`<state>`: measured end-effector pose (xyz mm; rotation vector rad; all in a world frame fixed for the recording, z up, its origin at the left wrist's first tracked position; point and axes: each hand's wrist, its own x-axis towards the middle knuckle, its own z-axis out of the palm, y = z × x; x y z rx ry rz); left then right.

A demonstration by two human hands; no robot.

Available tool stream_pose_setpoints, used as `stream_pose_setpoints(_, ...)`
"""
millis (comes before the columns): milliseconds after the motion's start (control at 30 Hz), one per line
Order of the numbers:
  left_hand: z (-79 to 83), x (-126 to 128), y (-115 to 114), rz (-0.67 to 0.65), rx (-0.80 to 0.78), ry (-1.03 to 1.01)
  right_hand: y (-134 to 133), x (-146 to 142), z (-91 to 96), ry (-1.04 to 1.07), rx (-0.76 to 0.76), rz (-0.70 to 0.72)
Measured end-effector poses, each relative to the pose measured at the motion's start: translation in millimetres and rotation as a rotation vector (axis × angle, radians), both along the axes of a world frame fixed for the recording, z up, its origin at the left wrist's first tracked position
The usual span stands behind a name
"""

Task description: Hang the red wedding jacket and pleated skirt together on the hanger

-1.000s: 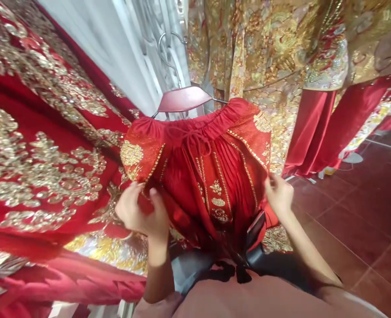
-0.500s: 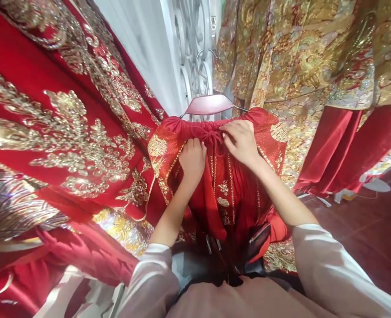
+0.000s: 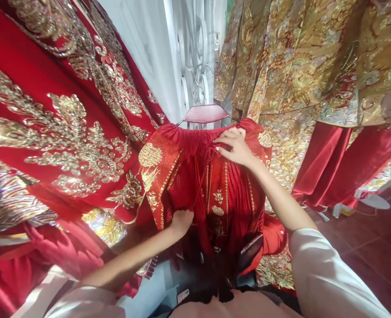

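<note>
Under the right hand (image 3: pixel 237 148), whose fingers pinch the drawstring (image 3: pixel 210 152), the soft, probably slippery skirt (image 3: pixel 195 176) hangs limp; left hand (image 3: pixel 181 219) grips its pleats, likely best held at the waistband.

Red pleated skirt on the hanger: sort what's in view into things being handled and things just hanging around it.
Being handled:
- red pleated skirt
- its drawstring, under the right hand
- the left hand, gripping the skirt's lower folds
- hanger carrying the skirt

Just around:
- red embroidered gown
- gold embroidered robe
- white metal grille
- tiled floor
</note>
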<state>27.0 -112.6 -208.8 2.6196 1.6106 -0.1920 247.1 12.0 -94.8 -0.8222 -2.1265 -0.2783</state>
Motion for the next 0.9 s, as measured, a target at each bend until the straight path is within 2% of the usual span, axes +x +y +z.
stream_pose_setpoints(67,28.7,4,2,0.009,0.062,0.02,-6,-3,-0.6,-0.062,-0.002,-0.022)
stream_pose_setpoints(133,68.8,13,8,-0.022,0.199,-0.005,-12,-3,-0.4,-0.094,-0.034,-0.019)
stream_pose_setpoints(167,88.9,17,13,-0.043,0.306,-0.028,-14,-2,-0.1,-0.102,-0.059,-0.008)
stream_pose_setpoints(200,106.7,20,19,-0.078,0.499,-0.056,-17,1,0.4,-0.109,-0.089,0.008)
stream_pose_setpoints(233,120.9,22,27,-0.108,0.647,-0.087,-20,4,1.1,-0.119,-0.119,0.025)
stream_pose_setpoints(300,136.5,21,45,-0.197,0.757,-0.136,-26,11,2.8,-0.155,-0.167,0.059)
stream_pose_setpoints(400,135.5,14,67,-0.314,0.626,-0.14,-42,20,6.2,-0.217,-0.188,0.103)
stream_pose_setpoints(500,130.6,9,70,-0.323,0.555,-0.108,-70,21,10.4,-0.256,-0.199,0.211)
stream_pose_setpoints(600,135.2,12,59,-0.309,0.475,-0.057,-112,16,13.4,-0.212,-0.219,0.454)
stream_pose_setpoints(667,139.2,16,50,-0.298,0.417,-0.004,-141,14,12.9,-0.222,-0.293,0.626)
stream_pose_setpoints(733,140.2,19,44,-0.285,0.401,0.034,-166,14,8.2,-0.344,-0.471,0.71)
stream_pose_setpoints(800,137.5,19,43,-0.276,0.4,0.049,-177,16,-1.7,-0.593,-0.783,0.745)
stream_pose_setpoints(867,133.3,18,44,-0.288,0.369,0.055,-172,17,-15.2,-0.776,-1.03,0.676)
stream_pose_setpoints(900,131.4,17,45,-0.298,0.351,0.052,-165,16,-22.4,-0.774,-1.066,0.604)
